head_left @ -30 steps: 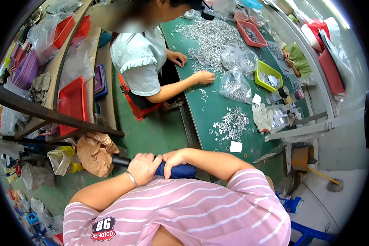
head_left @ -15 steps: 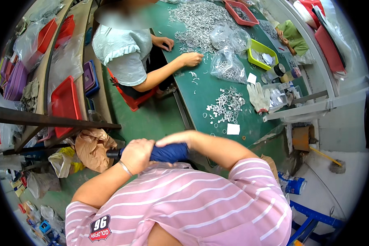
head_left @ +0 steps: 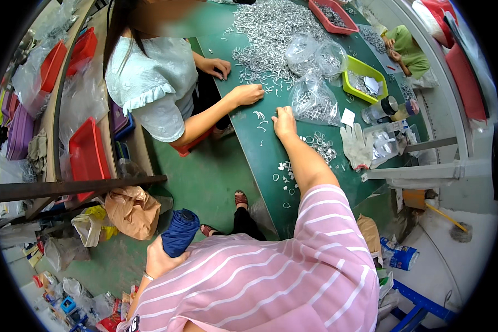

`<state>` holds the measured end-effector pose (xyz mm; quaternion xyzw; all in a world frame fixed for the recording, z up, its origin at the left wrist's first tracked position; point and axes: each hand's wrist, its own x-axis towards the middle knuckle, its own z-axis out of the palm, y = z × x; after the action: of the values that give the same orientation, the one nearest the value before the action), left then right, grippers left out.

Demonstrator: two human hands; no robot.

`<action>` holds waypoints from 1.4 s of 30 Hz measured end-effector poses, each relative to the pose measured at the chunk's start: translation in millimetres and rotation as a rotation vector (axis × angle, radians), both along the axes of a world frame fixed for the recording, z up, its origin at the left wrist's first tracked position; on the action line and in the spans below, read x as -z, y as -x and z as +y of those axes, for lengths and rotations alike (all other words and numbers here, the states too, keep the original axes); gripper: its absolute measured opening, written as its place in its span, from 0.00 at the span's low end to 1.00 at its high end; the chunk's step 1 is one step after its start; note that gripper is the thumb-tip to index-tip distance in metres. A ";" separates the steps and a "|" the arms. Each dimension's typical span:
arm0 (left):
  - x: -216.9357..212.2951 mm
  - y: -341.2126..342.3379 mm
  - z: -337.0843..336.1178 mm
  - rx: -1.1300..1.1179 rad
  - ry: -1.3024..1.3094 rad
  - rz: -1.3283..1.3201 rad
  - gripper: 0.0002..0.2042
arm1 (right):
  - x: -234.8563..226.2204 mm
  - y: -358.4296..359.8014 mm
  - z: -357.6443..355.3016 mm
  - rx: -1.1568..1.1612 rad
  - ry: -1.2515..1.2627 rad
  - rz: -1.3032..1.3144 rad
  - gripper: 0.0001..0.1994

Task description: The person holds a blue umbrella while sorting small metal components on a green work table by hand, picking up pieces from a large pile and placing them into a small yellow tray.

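My left hand is closed round a folded dark blue umbrella, held low by my left side with its cloth end up. My right hand reaches over the green table, fingers curled together and pointing down by the table top. What they hold, if anything, is hidden. Just right of that hand lies a clear plastic bag of small metal pieces. Under and beside my right forearm are white and silvery rings and bits. A few curved metal pieces lie to its left.
A large heap of metal pieces covers the far table, with a red tray and a yellow-green basket. A glove lies to the right. A co-worker sits at the left table edge. Shelves with red trays stand left.
My right hand has let go of the umbrella and stretched forward over the table. My left hand has lowered the umbrella leftward and turned it upright. The co-worker's hand has shifted slightly left.
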<state>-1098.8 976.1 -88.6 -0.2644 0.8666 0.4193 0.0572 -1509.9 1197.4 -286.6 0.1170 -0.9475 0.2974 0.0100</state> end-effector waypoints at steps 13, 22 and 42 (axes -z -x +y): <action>-0.2 34.0 22.2 0.156 0.065 0.007 0.21 | -97.4 -7.4 49.8 0.180 0.937 0.222 0.03; -25.7 67.3 45.3 0.302 0.085 0.082 0.21 | -210.5 -18.6 135.1 0.298 1.082 0.680 0.05; -31.0 70.0 54.5 0.284 0.153 0.070 0.20 | -210.7 3.8 147.4 0.340 1.553 0.375 0.07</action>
<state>-1168.8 1030.6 -57.6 -0.1280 0.9261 0.3490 0.0653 -1513.8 1344.7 -75.9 -0.0209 -0.4589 0.8390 0.2918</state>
